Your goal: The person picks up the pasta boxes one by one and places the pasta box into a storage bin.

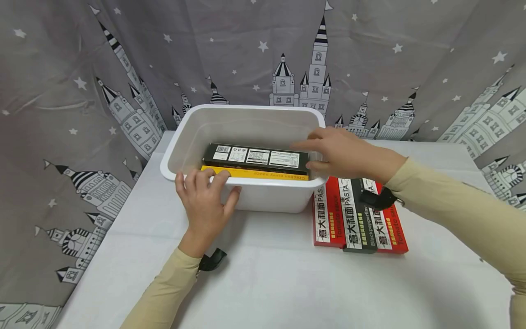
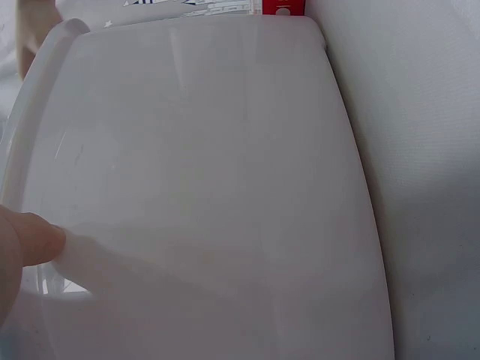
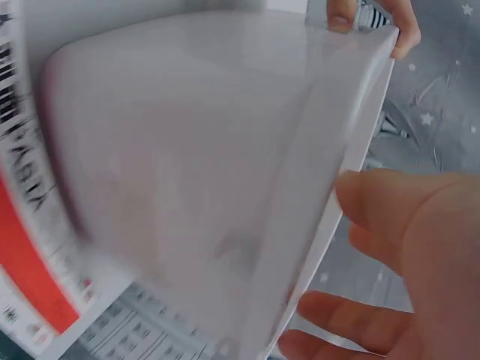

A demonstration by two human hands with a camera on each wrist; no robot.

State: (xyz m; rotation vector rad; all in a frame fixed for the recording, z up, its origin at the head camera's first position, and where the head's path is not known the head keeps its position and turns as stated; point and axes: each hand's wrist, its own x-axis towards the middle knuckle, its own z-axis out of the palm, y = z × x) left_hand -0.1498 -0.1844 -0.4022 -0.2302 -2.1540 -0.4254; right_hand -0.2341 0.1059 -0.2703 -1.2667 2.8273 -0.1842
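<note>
A white plastic tub [image 1: 271, 196] stands on the table. Inside lie a black box [image 1: 259, 156] with white label panels and, along its near side, a yellow-edged box [image 1: 263, 174] marked chicken curry sauce. My left hand [image 1: 205, 201] grips the tub's near rim, fingers hooked over it and thumb on the outer wall; that thumb [image 2: 37, 238] also shows in the left wrist view. Over the right rim reaches my right hand [image 1: 341, 153], its fingers extended into the tub near the black box's end and holding nothing. In the right wrist view, its fingers [image 3: 360, 319] are spread at the rim.
Right of the tub, pasta boxes lie side by side: a red one [image 1: 326, 228], a black one [image 1: 359, 233] and another red one [image 1: 392, 233], partly under my right forearm. A white cloth [image 1: 279, 283] covers the table. A grey castle-print curtain [image 1: 238, 50] hangs behind.
</note>
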